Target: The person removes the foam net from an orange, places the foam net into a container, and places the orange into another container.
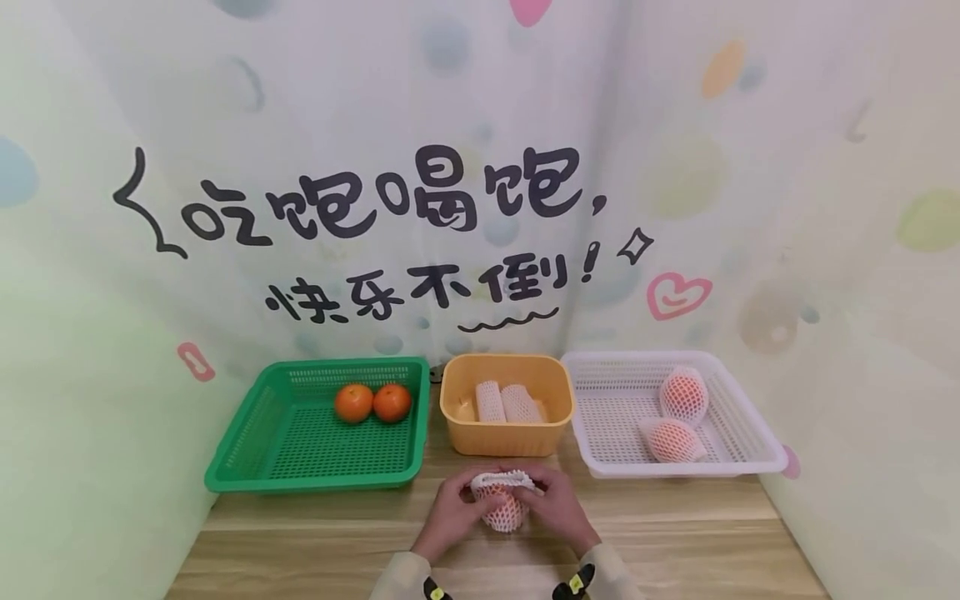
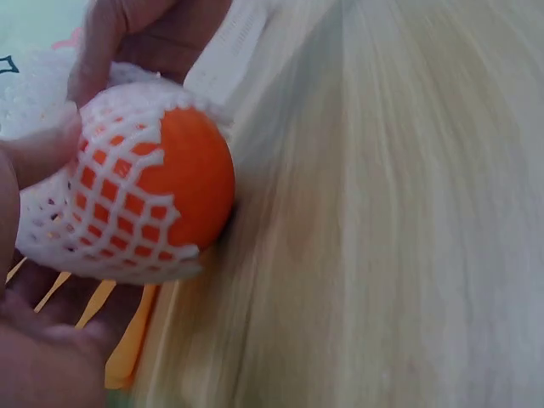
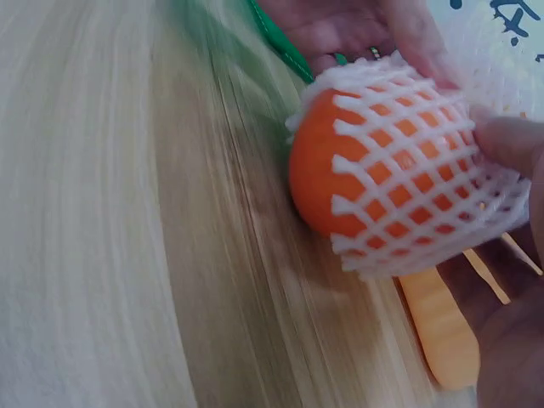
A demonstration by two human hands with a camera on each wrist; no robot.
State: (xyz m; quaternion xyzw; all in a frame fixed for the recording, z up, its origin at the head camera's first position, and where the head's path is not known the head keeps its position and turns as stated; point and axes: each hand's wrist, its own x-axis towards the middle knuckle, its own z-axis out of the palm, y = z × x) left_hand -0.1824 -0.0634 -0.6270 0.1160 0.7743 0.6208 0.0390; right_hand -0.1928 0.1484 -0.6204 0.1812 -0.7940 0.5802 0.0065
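Both hands hold an orange (image 3: 313, 177) with a white foam net (image 2: 115, 195) drawn around most of it; in the wrist views its bare, smooth end shows on the side towards the table. My left hand (image 1: 450, 512) grips the netted fruit from the left, thumb pressed on the mesh. From the right my right hand (image 1: 561, 507) grips it too, its thumb on the net. The bunched, open rim of the net lies at the far side, between the fingers. All this is just above the wooden table, in front of the yellow bin (image 1: 510, 440).
Two bare oranges (image 1: 372, 403) lie in the green basket (image 1: 315, 482) at left. Several folded foam nets (image 1: 491, 402) are inside the yellow bin. At right, a white basket (image 1: 675, 469) holds two netted oranges (image 1: 684, 396). A printed curtain (image 1: 450, 100) hangs behind the wooden table (image 1: 690, 533).
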